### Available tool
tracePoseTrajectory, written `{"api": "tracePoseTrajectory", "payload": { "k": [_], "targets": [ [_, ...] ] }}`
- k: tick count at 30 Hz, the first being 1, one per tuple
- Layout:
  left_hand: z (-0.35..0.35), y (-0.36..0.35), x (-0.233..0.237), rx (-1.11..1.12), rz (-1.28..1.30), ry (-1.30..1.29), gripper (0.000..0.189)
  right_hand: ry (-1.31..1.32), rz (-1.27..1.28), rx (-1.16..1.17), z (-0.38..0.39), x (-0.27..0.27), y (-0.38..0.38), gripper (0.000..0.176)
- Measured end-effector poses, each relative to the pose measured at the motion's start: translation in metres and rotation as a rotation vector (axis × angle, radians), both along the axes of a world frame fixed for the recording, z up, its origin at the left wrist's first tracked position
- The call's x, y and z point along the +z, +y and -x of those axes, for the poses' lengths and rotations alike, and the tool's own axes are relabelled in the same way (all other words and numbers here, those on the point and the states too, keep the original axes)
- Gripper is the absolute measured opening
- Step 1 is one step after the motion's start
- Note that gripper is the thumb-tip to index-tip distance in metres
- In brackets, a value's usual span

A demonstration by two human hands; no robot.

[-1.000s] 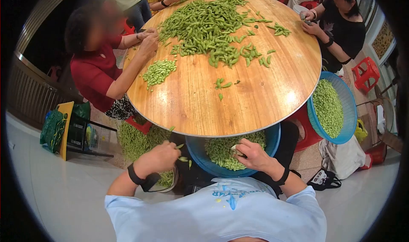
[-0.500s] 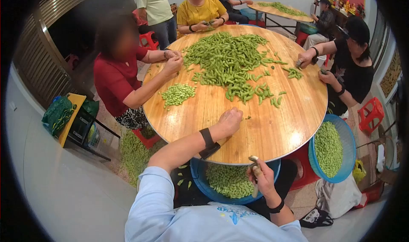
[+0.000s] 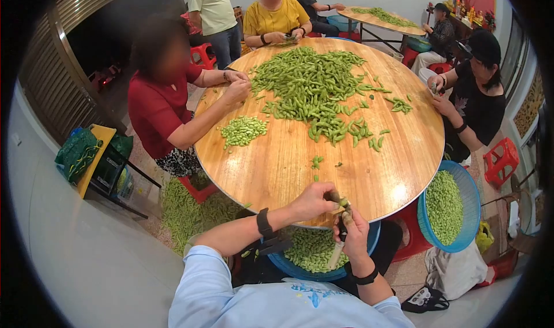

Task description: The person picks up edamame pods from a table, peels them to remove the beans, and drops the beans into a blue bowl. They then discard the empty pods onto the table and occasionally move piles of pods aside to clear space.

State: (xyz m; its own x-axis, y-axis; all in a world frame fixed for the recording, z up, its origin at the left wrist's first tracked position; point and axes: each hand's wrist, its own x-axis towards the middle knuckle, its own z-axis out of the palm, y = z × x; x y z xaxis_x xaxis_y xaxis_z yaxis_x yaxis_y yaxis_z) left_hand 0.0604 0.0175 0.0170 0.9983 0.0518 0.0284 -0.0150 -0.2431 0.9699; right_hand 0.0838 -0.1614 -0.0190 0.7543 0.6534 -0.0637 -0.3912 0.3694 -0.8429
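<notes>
My left hand (image 3: 314,203) is over the near edge of the round wooden table (image 3: 392,166), pinching a green bean pod (image 3: 344,202). Against it, my right hand (image 3: 355,233) is closed around a small knife (image 3: 336,255) whose pale blade points downward. The fingertips of both hands meet at the pod. Below them, partly under the table, a blue basin (image 3: 374,237) holds shelled green beans (image 3: 309,252). A couple of loose pods (image 3: 316,162) lie on the wood just beyond my left hand.
A big heap of pods (image 3: 311,79) covers the table's far middle, with a small pile of shelled beans (image 3: 243,131) at left. Several people sit around it, hands at the edge. A blue basket (image 3: 474,204) of beans stands at right. Husks (image 3: 190,212) cover the floor at left.
My left hand has come back from the tabletop to my right hand and now pinches a pod. A few pods lie nearer me. The right-hand person's hands have drawn together.
</notes>
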Motion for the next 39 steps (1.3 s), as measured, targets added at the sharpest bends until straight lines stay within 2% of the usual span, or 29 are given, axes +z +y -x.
{"api": "tracePoseTrajectory", "payload": {
  "k": [2, 5, 8, 10, 12, 16, 18, 22, 31, 33, 34, 36, 37, 39],
  "targets": [
    [0.009, 0.001, -0.002, 0.014, 0.310, 0.090, 0.011, -0.021, 0.004, 0.021, 0.003, -0.004, 0.000, 0.031],
    [0.019, 0.002, -0.001, 0.052, 0.357, 0.113, 0.015, -0.165, 0.058, 0.001, 0.010, -0.002, 0.004, 0.036],
    [0.026, -0.001, -0.014, 0.085, 0.430, 0.088, 0.018, -0.084, 0.038, 0.108, 0.006, 0.001, 0.006, 0.037],
    [0.027, -0.001, -0.014, 0.104, 0.457, 0.069, 0.020, -0.068, 0.020, 0.080, 0.007, 0.000, 0.008, 0.034],
    [0.031, -0.001, -0.010, 0.083, 0.590, 0.108, 0.024, -0.033, 0.040, 0.166, 0.005, -0.004, 0.011, 0.033],
    [0.035, 0.000, -0.006, 0.081, 0.580, 0.116, 0.030, -0.014, 0.060, 0.169, 0.005, -0.007, 0.010, 0.034],
    [0.034, 0.001, -0.013, 0.144, 0.373, 0.069, 0.036, -0.034, 0.054, 0.183, 0.005, -0.008, 0.008, 0.034],
    [0.038, 0.000, -0.013, 0.138, 0.370, 0.039, 0.042, -0.041, 0.029, 0.160, 0.009, -0.004, 0.007, 0.031],
    [0.040, -0.001, -0.013, 0.107, 0.478, 0.028, 0.042, -0.145, 0.040, 0.147, 0.011, -0.006, 0.005, 0.037],
    [0.039, -0.003, -0.007, 0.109, 0.773, 0.152, 0.040, -0.115, 0.012, 0.141, 0.010, -0.005, 0.003, 0.037],
    [0.038, -0.001, -0.012, 0.110, 0.774, 0.153, 0.040, -0.114, 0.012, 0.141, 0.010, -0.007, 0.003, 0.037],
    [0.036, 0.004, -0.023, 0.023, 0.923, 0.250, 0.040, -0.913, 0.275, -0.069, 0.009, -0.013, 0.004, 0.037],
    [0.037, 0.002, -0.024, 0.022, 0.923, 0.249, 0.040, -0.915, 0.276, -0.070, 0.008, -0.015, 0.004, 0.037],
    [0.039, -0.006, -0.022, 0.124, 0.779, 0.242, 0.038, -1.131, 0.273, -0.137, 0.007, -0.016, 0.005, 0.038]
  ]
}}
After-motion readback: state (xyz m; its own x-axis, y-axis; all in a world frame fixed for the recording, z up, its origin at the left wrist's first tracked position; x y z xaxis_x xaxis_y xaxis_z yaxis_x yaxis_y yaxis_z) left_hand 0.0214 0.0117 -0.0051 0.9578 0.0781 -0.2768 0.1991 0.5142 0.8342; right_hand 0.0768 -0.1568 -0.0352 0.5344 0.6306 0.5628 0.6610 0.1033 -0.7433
